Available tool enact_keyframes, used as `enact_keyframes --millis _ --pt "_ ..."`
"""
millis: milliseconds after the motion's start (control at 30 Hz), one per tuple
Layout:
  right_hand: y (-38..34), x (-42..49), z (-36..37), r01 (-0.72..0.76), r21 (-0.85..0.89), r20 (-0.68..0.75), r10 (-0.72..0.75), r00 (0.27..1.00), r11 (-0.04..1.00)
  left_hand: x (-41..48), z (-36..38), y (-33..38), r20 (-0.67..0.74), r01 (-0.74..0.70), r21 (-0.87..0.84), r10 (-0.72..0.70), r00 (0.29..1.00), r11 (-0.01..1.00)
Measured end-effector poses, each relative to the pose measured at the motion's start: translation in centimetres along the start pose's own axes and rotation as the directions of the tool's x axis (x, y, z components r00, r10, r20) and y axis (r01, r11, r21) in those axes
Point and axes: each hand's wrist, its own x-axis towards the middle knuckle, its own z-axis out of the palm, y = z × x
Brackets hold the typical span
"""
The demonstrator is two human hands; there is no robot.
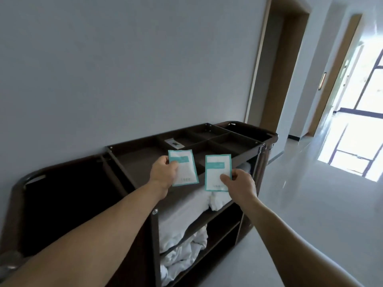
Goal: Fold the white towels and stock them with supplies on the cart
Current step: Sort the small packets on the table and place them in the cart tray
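A dark brown housekeeping cart (132, 168) stands against the wall, its top tray split into compartments. My left hand (163, 174) pinches a white packet with teal edging (185, 171) above the tray's front edge. To its right, my right hand (238, 183) pinches a second matching packet (216, 170) by its lower right corner. Both packets are held upright, side by side and apart. White towels (186, 210) lie on the cart's upper shelf, and more crumpled white linen (182, 251) fills the shelf below.
A small grey card (173, 143) lies in a rear tray compartment. A dark bag compartment (62, 199) forms the cart's left end. The grey wall (124, 69) stands behind the cart. A shiny hallway floor (310, 193) runs right toward bright windows and wooden door frames (275, 79).
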Motion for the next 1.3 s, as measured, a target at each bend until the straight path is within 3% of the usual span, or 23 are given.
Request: enact_keyframes --millis 167,467,633,867,967,1100,1300 --pt "2.2 8.0 -1.0 0.011 0.025 0.023 -0.012 1.000 1.000 5.9 6.6 0.1 -0.020 0.024 -0.011 -0.024 0.999 1.000" --pt "3.1 24.5 2.5 -0.009 0.030 0.066 0.007 0.998 1.000 22.4 13.7 -0.7 0.029 0.194 -0.148 -0.192 0.981 0.970" --pt "1.9 34.5 4.2 0.011 0.050 0.052 -0.013 0.999 0.999 30.3 15.8 -0.5 -0.004 0.138 -0.121 -0.140 0.990 0.983" --pt "0.8 48.1 9.2 0.089 0.001 0.168 -0.088 0.982 0.996 39.4 17.1 -1.8 -0.117 0.149 -0.022 -0.150 0.982 0.989" --pt "1.4 53.9 12.8 0.145 -0.093 0.321 -0.108 0.941 0.985 42.3 18.4 -2.5 -0.205 0.158 -0.017 -0.158 0.966 0.987" --pt "2.8 59.8 18.0 0.175 -0.195 0.552 -0.039 0.833 0.965 44.8 19.9 -2.8 -0.391 0.208 -0.008 -0.194 0.900 0.978" --pt "3.8 63.0 24.6 0.196 -0.182 0.697 -0.014 0.717 0.963 46.2 20.7 -3.2 -0.584 0.236 0.002 -0.190 0.789 0.972"
